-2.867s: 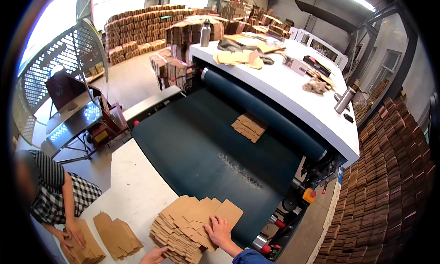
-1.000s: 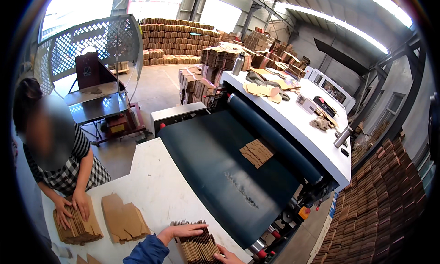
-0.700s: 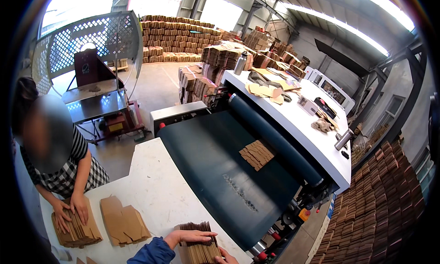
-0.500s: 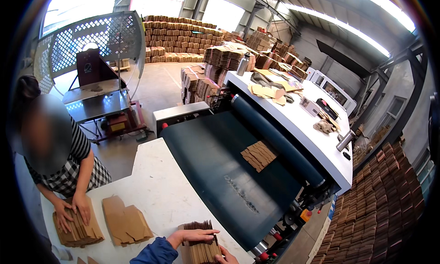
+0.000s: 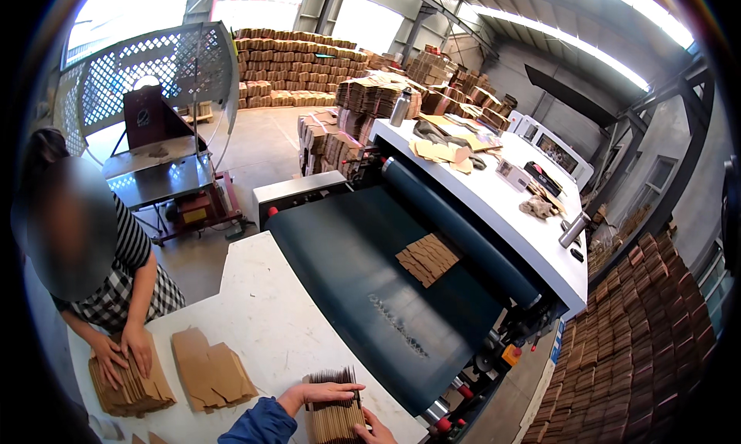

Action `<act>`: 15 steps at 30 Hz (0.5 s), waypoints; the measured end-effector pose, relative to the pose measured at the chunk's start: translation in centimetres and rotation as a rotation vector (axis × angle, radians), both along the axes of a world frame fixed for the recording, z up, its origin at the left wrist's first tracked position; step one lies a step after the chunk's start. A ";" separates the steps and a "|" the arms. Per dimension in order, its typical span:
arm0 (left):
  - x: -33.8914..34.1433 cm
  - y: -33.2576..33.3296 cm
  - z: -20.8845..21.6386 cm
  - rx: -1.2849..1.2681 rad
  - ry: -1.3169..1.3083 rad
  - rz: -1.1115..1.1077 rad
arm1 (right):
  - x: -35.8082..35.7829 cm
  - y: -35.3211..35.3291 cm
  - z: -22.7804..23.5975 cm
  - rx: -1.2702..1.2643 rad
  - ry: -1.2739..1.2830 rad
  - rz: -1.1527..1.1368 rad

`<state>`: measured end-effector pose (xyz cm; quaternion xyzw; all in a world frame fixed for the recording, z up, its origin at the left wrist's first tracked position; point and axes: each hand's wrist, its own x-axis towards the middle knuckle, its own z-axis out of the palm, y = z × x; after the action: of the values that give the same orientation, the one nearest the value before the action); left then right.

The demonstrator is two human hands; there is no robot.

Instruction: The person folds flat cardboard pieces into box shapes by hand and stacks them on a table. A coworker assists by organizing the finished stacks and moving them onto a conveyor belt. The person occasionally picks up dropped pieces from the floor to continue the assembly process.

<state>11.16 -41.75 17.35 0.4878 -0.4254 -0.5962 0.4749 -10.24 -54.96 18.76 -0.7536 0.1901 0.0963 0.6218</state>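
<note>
A bundle of folded brown cardboard blanks (image 5: 334, 422) sits near the front edge of the white table, its many thin edges facing up. Across its far part lies my left hand (image 5: 328, 394), fingers stretched out flat and together, the blue sleeve behind it. My right hand (image 5: 377, 430) is at the bundle's right side, fingers and thumb against the cardboard; the lower frame edge cuts it off. Left of my arm, a flat pile of brown cardboard blanks (image 5: 210, 371) lies on the table. Further left, a co-worker's two hands (image 5: 127, 355) press on another cardboard pile (image 5: 139, 396).
Beyond the white table (image 5: 262, 290) runs a dark belt (image 5: 340, 251) with a patch of cardboard pieces (image 5: 428, 259) on it. A white machine top (image 5: 494, 189) holds a bottle, papers and small items. Tall cardboard stacks (image 5: 633, 351) stand at right; more stacks (image 5: 301, 66) are at the back.
The view has shifted slightly. My left hand stays across the bundle while my right hand's fingers have moved slightly along its side. The co-worker's hands have barely moved.
</note>
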 end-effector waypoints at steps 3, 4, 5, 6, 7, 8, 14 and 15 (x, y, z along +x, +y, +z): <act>-0.4 0.0 0.1 0.013 0.011 -0.019 | -1.1 -0.1 0.5 0.069 0.037 0.004; -0.4 -0.1 0.0 0.014 0.015 -0.029 | -1.7 -0.5 -0.8 0.034 0.037 0.030; -0.4 -0.2 -0.1 0.019 0.013 -0.034 | -1.7 -0.6 -0.7 -0.004 0.037 0.061; -0.4 -0.4 -0.6 0.002 0.032 -0.059 | -1.7 -0.6 -0.6 -0.028 0.047 0.086; -0.3 -0.3 -0.9 0.025 0.050 -0.037 | -1.6 -0.7 -0.3 -0.051 0.056 0.111; -0.3 -0.5 -0.8 0.019 0.044 -0.039 | -1.4 -0.7 0.2 -0.080 0.068 0.130; 0.2 -1.3 -0.7 -0.005 -0.100 -0.008 | -0.8 -0.8 -1.2 -0.117 0.079 0.113; 0.1 -1.4 -0.3 -0.011 -0.158 0.029 | -1.0 -1.0 -2.0 -0.098 0.067 0.107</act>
<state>11.25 -43.18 17.04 0.5366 -0.4578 -0.5467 0.4513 -11.20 -55.97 16.81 -0.7886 0.1745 0.1451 0.5715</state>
